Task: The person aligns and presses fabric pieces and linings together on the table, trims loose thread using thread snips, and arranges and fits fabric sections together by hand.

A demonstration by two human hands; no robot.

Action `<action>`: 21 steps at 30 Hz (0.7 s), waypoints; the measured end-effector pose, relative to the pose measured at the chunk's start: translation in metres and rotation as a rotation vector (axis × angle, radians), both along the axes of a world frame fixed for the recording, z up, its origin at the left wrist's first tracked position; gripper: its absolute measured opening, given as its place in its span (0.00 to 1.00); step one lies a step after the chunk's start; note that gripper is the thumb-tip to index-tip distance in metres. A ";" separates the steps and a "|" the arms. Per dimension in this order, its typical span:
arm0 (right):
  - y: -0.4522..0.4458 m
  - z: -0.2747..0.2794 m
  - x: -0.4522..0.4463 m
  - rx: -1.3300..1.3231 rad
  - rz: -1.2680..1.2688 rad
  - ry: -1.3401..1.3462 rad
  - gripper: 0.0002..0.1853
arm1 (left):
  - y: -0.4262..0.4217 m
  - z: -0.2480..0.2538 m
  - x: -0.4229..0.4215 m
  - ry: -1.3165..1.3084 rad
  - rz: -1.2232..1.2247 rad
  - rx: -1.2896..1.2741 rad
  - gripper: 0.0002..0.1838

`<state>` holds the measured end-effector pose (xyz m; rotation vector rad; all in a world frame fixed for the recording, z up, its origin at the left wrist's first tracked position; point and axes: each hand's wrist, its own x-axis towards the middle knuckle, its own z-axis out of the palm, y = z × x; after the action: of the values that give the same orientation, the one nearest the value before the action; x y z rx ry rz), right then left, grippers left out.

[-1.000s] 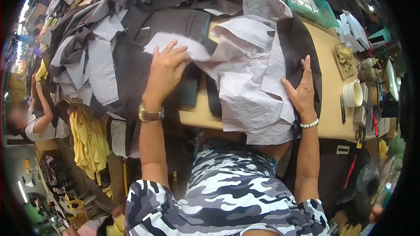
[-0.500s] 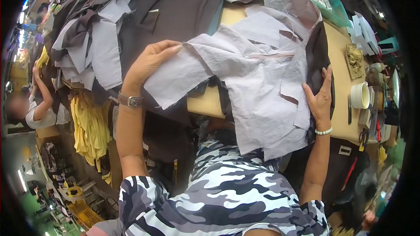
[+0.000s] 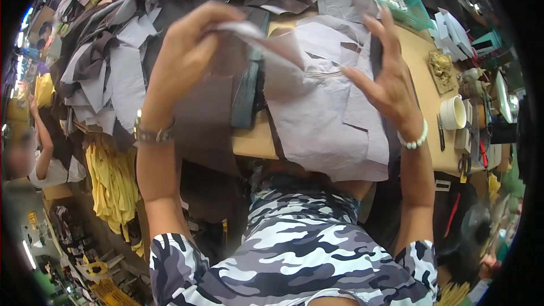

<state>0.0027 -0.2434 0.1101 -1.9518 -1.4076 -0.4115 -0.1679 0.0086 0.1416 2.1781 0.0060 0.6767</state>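
A pale grey garment piece (image 3: 328,130) with raw edges lies over the table in front of me, its lower edge near my body. A striped seam or zip line (image 3: 326,74) crosses its upper part. My left hand (image 3: 190,51) pinches a lifted flap of this piece, smeared by motion, and holds it up above the table. The flap shows a brownish side. My right hand (image 3: 391,79) is above the piece's right side with thumb and fingers spread. Whether its thumb touches the cloth, I cannot tell.
Grey and dark cut cloth (image 3: 130,73) is heaped at the left, with yellow cloth (image 3: 110,181) hanging below. A green basket (image 3: 396,1), white cup (image 3: 453,113), pen (image 3: 441,133) and scissors (image 3: 464,165) are at the right. Another person (image 3: 42,158) works far left.
My left hand has risen, lifting and folding back the left flap of the garment piece. My right hand has moved up from the right edge, its fingers now spread over the cloth.
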 end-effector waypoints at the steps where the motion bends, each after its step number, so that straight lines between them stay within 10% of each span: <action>1: 0.022 0.020 -0.013 0.197 0.103 0.095 0.40 | -0.009 0.020 0.017 -0.113 -0.061 0.109 0.15; 4: 0.047 0.094 -0.024 0.137 0.241 0.018 0.35 | -0.020 0.073 0.052 0.090 0.164 0.476 0.16; 9: 0.021 0.131 -0.004 0.434 0.339 0.356 0.30 | -0.094 0.124 0.074 -0.407 -0.110 -0.184 0.21; 12: -0.007 0.126 0.012 0.712 0.337 0.709 0.25 | -0.079 0.072 0.111 -0.242 -0.382 -0.362 0.19; 15: -0.055 0.121 0.067 0.573 0.042 0.462 0.25 | -0.115 0.027 0.136 -0.265 -0.440 -0.218 0.34; 21: -0.129 0.128 0.063 0.864 -0.228 0.424 0.20 | -0.129 -0.006 0.140 -0.144 -0.376 0.212 0.24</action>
<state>0.0658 -0.3727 0.2381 -1.3565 -0.5756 -0.5528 -0.0282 -0.1204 0.1357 2.2385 -0.5594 0.6359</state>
